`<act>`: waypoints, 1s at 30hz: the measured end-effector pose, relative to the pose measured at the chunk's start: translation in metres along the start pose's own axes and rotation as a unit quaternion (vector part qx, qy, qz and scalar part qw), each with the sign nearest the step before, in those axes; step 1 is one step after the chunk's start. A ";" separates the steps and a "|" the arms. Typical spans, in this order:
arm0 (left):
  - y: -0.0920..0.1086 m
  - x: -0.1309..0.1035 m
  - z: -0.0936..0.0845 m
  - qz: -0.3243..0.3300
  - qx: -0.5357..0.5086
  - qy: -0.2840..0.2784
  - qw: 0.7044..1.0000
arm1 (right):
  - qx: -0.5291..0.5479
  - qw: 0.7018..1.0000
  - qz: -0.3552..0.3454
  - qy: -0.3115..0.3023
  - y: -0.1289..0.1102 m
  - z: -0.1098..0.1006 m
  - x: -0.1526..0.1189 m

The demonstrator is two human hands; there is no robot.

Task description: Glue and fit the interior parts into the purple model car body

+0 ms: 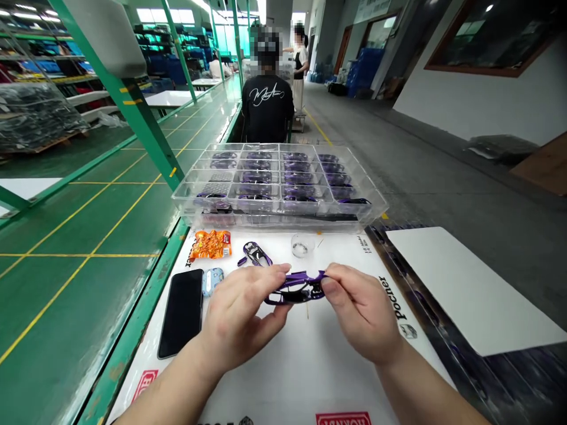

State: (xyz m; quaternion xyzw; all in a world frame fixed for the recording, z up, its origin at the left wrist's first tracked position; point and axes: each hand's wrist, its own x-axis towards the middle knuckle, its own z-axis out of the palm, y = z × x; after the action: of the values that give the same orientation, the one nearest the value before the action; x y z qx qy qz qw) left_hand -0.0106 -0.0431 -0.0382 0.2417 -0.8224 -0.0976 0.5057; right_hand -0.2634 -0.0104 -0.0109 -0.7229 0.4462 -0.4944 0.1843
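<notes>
Between my two hands, above the white table mat (336,378), is a purple and black toy car body shell (301,289). My left hand (243,313) grips its left end, thumb below and fingers above. At the right end, my right hand (361,313) pinches the shell between thumb and bent fingers. Another purple and black car shell part (256,254) lies on the mat just beyond my left hand. A small clear round dish (303,245) with tiny dark bits in it stands behind the held shell.
A clear divided tray (279,203) with several purple shells spans the far end. On the left lie a phone (181,313), a blue patterned case (213,281) and an orange snack packet (211,244). A white board (473,289) is at right. A person in black (268,106) sits ahead.
</notes>
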 end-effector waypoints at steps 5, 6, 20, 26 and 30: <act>0.000 -0.002 0.001 -0.010 -0.003 -0.002 1.000 | -0.007 1.000 -0.025 0.012 0.008 0.007 -0.008; -0.001 -0.002 0.000 -0.003 0.000 -0.004 1.000 | -0.006 0.999 -0.029 0.011 0.009 0.007 -0.009; -0.008 -0.004 0.001 0.063 0.017 -0.011 0.998 | -0.007 0.999 -0.033 0.019 0.014 0.008 -0.017; -0.007 -0.006 0.001 0.063 0.020 -0.013 0.998 | -0.005 0.999 -0.036 0.019 0.016 0.008 -0.019; -0.007 -0.009 0.001 0.058 0.026 -0.021 0.998 | -0.003 0.999 -0.031 0.025 0.017 0.010 -0.019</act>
State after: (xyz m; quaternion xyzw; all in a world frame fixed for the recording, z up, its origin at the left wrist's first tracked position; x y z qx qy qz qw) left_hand -0.0058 -0.0447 -0.0485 0.2048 -0.8477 -0.0514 0.4867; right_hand -0.2647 -0.0056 -0.0379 -0.7243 0.4297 -0.5164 0.1552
